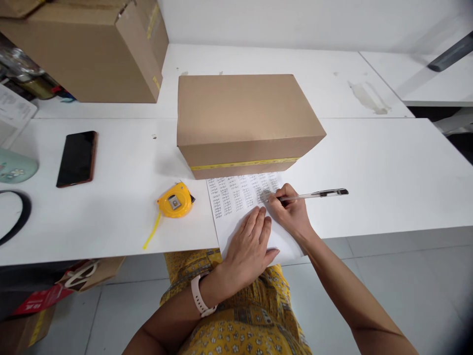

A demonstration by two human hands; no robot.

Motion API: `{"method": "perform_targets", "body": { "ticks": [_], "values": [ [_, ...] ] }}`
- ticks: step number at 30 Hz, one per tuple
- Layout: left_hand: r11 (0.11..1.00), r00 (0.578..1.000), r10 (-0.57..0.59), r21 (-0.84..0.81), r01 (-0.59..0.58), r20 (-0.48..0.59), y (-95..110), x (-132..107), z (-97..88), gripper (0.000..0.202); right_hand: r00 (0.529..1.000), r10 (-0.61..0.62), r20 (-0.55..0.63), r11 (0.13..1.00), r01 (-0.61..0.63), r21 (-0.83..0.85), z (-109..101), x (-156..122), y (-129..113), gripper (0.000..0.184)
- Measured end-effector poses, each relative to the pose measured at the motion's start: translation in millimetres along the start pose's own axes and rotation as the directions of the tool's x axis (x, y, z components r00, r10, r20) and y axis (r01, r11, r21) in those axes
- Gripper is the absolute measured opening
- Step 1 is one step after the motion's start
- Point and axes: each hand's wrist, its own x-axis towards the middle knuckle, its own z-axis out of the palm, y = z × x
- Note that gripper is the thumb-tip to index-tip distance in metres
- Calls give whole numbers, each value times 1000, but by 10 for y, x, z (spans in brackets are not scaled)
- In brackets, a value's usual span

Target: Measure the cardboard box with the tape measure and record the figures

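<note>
A white sheet of paper (232, 228) with columns of small handwriting lies at the table's front edge, its lower part hanging over. My left hand (249, 246) rests flat on it, fingers stretched out. In my right hand (291, 212) is a pen (321, 194) with a clear barrel and dark cap end, its tip down at the written lines. Just behind the paper stands a closed cardboard box (244, 108) with yellow tape, covering the sheet's top edge. A yellow tape measure (175, 201) sits left of the paper, a short length of its tape pulled out.
A black phone (77, 159) lies at the left, near a pale green cup (16, 166) and a dark ring-shaped object (25, 217). A larger cardboard box (92, 59) stands at the back left. Below the table is a paper bag (88, 276).
</note>
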Motion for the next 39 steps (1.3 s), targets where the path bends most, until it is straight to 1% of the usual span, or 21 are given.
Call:
{"method": "perform_targets", "body": {
  "ticks": [9,11,12,13,15,16,17,18,20,21,22,24,25,27,29,32,35,37,38,39],
  "values": [
    [1000,1000,-2,-6,2,15,-11,7,-14,68,1000,-16,-15,1000,16,1,15,-2,25,29],
    [1000,1000,0,-10,0,10,-7,12,10,69,999,-20,-42,1000,21,6,23,-4,40,30],
    [1000,1000,-1,-14,1,9,-3,14,21,69,996,-30,-80,999,31,8,12,-1,52,30],
    [1000,1000,-3,-23,3,7,0,12,25,69,990,-48,-136,999,49,5,-16,7,67,29],
    [997,1000,2,-74,-3,-14,-8,-9,-5,63,960,-101,-262,995,93,-42,-138,45,114,25],
    [993,999,4,-121,-9,-38,-26,-31,-47,58,941,-135,-310,989,107,-105,-234,77,147,22],
    [985,997,2,-173,-15,-74,-61,-62,-108,52,927,-176,-331,974,115,-194,-351,118,188,19],
    [975,992,-8,-221,-20,-123,-115,-103,-184,45,920,-216,-327,946,114,-305,-482,165,237,16],
    [965,968,-74,-263,8,-241,-295,-202,-361,35,922,-299,-245,833,127,-539,-753,268,358,12],
    [968,945,-127,-247,51,-302,-420,-258,-444,33,927,-322,-195,768,135,-626,-875,316,427,15],
    [971,916,-183,-211,111,-357,-562,-315,-513,33,937,-320,-143,716,140,-684,-976,360,498,19],
    [961,862,-277,-115,252,-425,-871,-425,-591,37,945,-309,-109,660,131,-739,-1103,429,633,31],
    [949,848,-307,-77,304,-433,-1020,-476,-600,42,942,-313,-118,651,122,-749,-1129,454,691,37],
    [929,843,-348,-32,368,-411,-1266,-559,-575,51,927,-342,-155,645,112,-756,-1132,489,779,47],
    [918,846,-371,-14,397,-383,-1414,-596,-533,52,914,-368,-171,641,116,-759,-1109,511,831,53],
    [889,826,-430,-10,459,-364,-1463,-546,-509,48,908,-379,-178,643,120,-756,-1091,534,867,54],
    [832,779,-538,-53,553,-321,-1417,-426,-549,48,906,-371,-204,663,104,-742,-1087,551,888,48],
    [791,738,-608,-147,594,-292,-1380,-365,-595,49,909,-355,-220,681,90,-727,-1080,563,901,43],
    [763,709,-646,-231,604,-282,-1358,-351,-623,49,909,-348,-229,690,83,-719,-1076,569,906,42],
    [714,671,-695,-361,600,-259,-1327,-347,-653,50,908,-343,-239,700,78,-710,-1074,576,907,40]
  ]
}}
